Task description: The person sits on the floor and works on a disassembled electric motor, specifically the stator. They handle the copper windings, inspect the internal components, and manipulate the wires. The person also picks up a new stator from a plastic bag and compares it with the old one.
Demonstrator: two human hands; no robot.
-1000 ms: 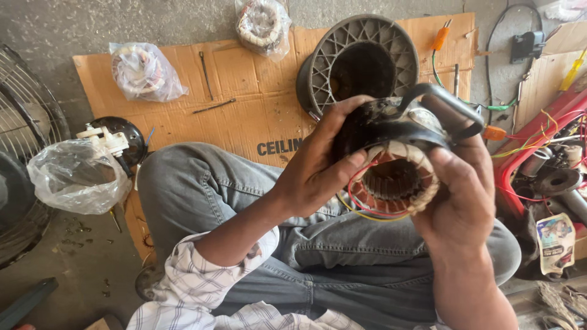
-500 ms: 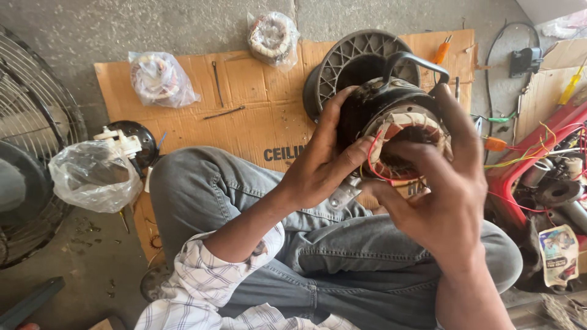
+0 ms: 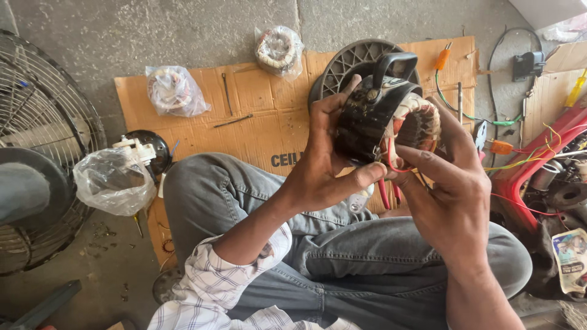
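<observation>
I hold a black fan motor housing with copper windings [image 3: 382,119] up over my lap with both hands. My left hand [image 3: 324,162] wraps its near side, thumb pressing along the bottom by the red wires [image 3: 386,192]. My right hand [image 3: 449,195] supports it from the right, with the fingers reaching across the exposed winding. A black handle loop [image 3: 394,64] sticks up from the housing. Behind it on the cardboard sheet [image 3: 257,128] lies a grey slotted round motor cover [image 3: 348,67].
Two windings in plastic bags [image 3: 174,90] [image 3: 278,50] lie on the cardboard, with a thin metal rod [image 3: 232,121]. A crumpled clear bag [image 3: 113,180] and a black round part [image 3: 150,150] sit left, beside a wire fan guard [image 3: 43,153]. Screwdrivers, wires and red machine parts [image 3: 544,165] crowd the right.
I have turned the motor: the winding opening that faced me now points right, the black housing faces me, and it sits higher over the grey cover.
</observation>
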